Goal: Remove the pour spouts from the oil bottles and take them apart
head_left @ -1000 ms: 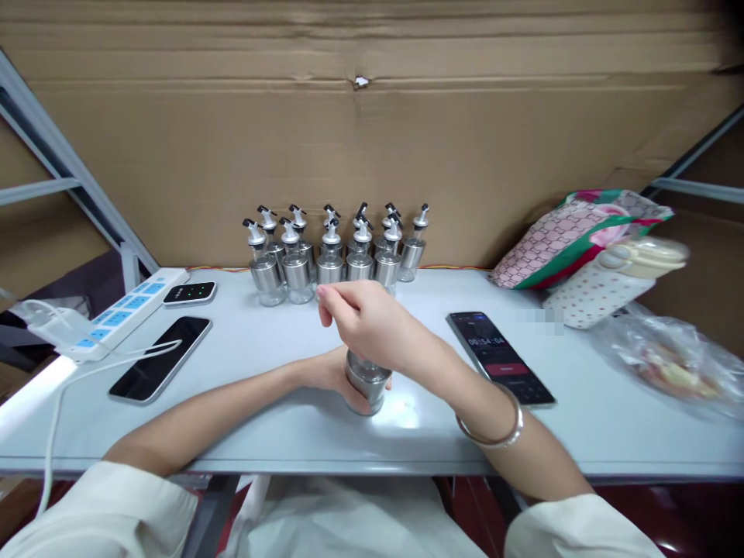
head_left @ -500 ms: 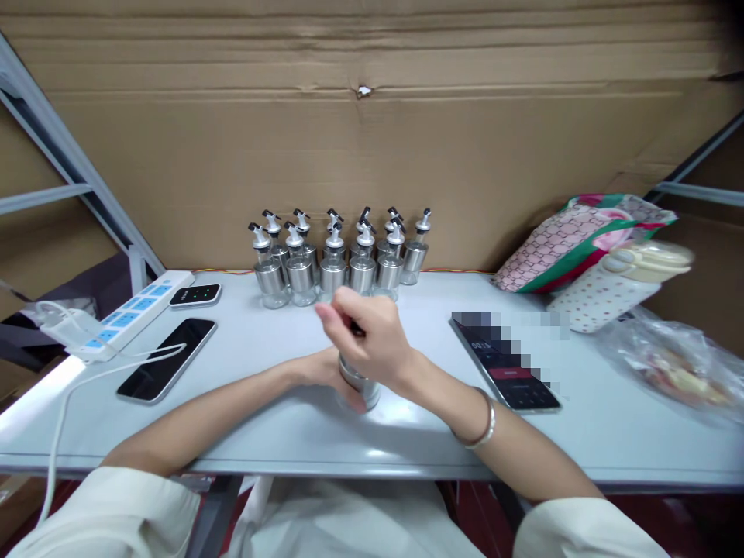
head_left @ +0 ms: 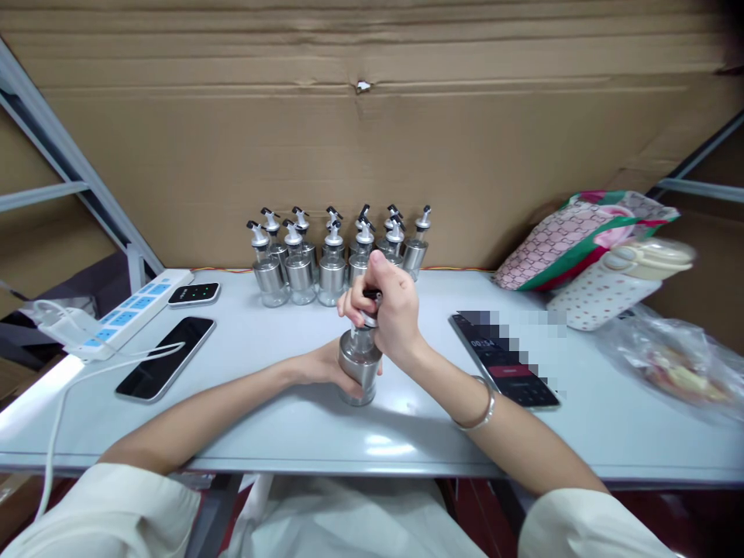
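Observation:
An oil bottle of glass with a steel sleeve stands upright on the table in front of me. Wrapped round its lower body is my left hand, thumb across the front. My right hand is closed on the pour spout at the bottle's top; the spout is mostly covered by the fingers, with a bit of black showing. Behind them, several like oil bottles with silver spouts and black flip caps stand in rows, partly hidden by my right hand.
On the left lie a power strip, a small black device and a phone with a white cable. To the right are another phone, a patterned bag, a spotted drinking bottle and a plastic bag. Cardboard walls the back.
My right hand has turned over the spout, its thumb now pointing up and away, and has shifted slightly right. More of the bottle shows. My left hand stays on the bottle's body.

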`<action>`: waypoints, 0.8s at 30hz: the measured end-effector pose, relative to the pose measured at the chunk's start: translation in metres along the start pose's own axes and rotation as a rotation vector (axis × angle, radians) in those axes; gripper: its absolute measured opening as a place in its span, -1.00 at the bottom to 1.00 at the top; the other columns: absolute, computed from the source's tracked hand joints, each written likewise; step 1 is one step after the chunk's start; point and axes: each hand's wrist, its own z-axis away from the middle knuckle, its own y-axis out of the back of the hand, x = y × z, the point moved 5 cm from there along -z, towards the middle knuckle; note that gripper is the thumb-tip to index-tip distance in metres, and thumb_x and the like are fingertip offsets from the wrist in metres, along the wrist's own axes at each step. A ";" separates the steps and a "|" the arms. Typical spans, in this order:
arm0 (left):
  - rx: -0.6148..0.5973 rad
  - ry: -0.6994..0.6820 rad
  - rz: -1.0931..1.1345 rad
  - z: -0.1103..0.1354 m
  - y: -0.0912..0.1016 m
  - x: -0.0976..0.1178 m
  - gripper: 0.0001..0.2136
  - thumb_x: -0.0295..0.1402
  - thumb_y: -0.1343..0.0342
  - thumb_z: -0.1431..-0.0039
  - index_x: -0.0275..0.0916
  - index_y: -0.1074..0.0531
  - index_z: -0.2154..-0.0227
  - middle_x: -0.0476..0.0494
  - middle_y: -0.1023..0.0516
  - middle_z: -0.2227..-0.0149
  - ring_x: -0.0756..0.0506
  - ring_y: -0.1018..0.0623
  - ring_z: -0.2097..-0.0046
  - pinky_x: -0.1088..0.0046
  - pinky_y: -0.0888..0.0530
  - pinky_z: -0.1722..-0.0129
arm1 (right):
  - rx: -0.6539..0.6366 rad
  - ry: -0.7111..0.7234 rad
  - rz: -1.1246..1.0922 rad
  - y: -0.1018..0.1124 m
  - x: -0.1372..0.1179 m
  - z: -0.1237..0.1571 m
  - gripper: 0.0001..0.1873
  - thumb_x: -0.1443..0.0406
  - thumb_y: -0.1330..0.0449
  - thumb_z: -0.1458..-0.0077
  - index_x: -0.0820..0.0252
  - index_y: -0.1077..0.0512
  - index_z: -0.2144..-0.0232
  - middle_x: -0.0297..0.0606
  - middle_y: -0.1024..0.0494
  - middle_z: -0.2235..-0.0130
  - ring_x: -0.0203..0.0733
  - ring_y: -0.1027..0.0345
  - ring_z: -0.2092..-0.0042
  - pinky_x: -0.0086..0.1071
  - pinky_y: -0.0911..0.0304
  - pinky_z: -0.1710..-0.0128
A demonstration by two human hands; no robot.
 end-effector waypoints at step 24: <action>-0.069 -0.057 -0.254 -0.005 -0.022 0.012 -0.64 -0.48 -0.27 0.28 -0.27 -0.39 0.31 -0.09 -0.45 0.27 -0.11 -0.45 0.18 0.34 -0.40 0.14 | -0.604 -0.320 0.692 -0.024 -0.019 0.007 -0.50 0.07 -0.04 -0.18 0.16 -0.02 0.68 -0.54 0.02 0.70 -0.49 0.14 0.66 -0.51 0.12 0.66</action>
